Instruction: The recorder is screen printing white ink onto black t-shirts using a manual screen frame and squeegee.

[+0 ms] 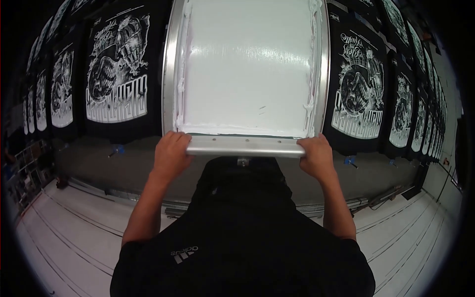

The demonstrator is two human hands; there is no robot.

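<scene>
My left hand (172,154) is closed around the left end of a silver metal squeegee (247,145), and my right hand (316,154) around its right end. Small screws line the squeegee's bar, and a thin dark green edge shows along its far side. It lies level across the near end of a metal-framed printing screen (171,64). White ink (247,79) coats the screen's mesh, thick and lumpy along both sides, with a few thin dark marks near the squeegee. What lies under the screen is hidden.
Black shirts with white prints (118,69) lie in a row to the left, and more shirts (359,84) to the right. Blue-and-metal clamps (117,150) stick out below them. A pale floor (74,237) with dark lines runs behind my arms.
</scene>
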